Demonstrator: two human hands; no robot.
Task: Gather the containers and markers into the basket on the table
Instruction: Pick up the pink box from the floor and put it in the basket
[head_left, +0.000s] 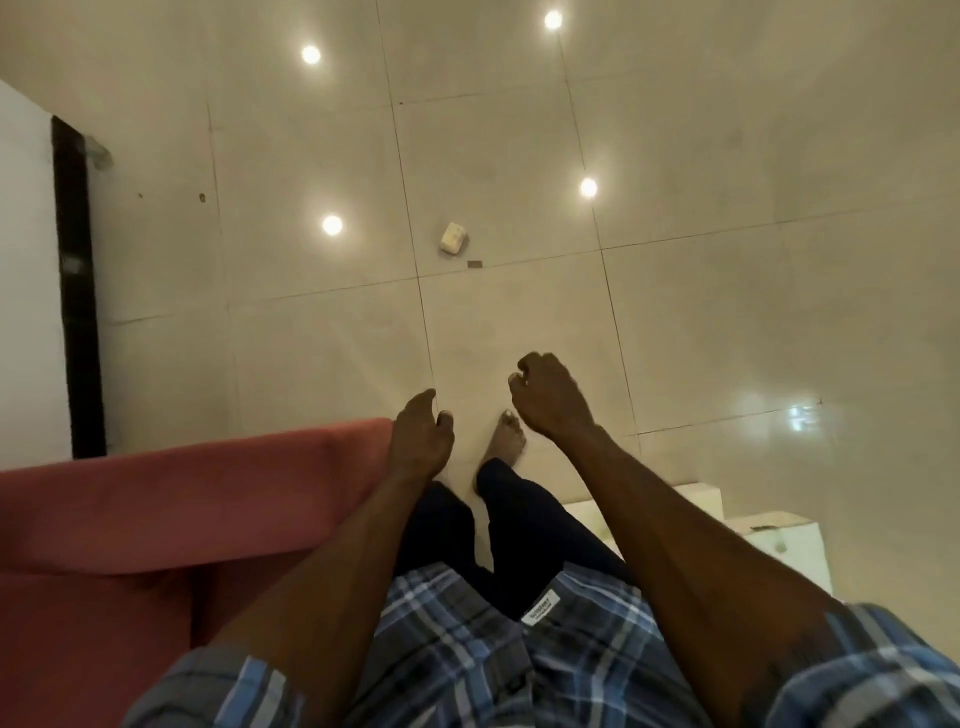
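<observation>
I am looking straight down at a glossy tiled floor. No basket, table, container or marker that I can identify is in view. A small white boxy object (453, 238) lies on the floor ahead, with a tiny dark scrap (474, 265) beside it. My left hand (420, 435) hangs over the floor with its fingers loosely apart and holds nothing. My right hand (548, 396) is curled into a loose fist, and nothing shows inside it.
A red sofa (156, 519) fills the lower left, close to my left arm. A white wall with a dark skirting strip (78, 286) runs along the left. White boxes (769, 540) stand at the lower right. A bare foot (505, 441) rests on the tiles.
</observation>
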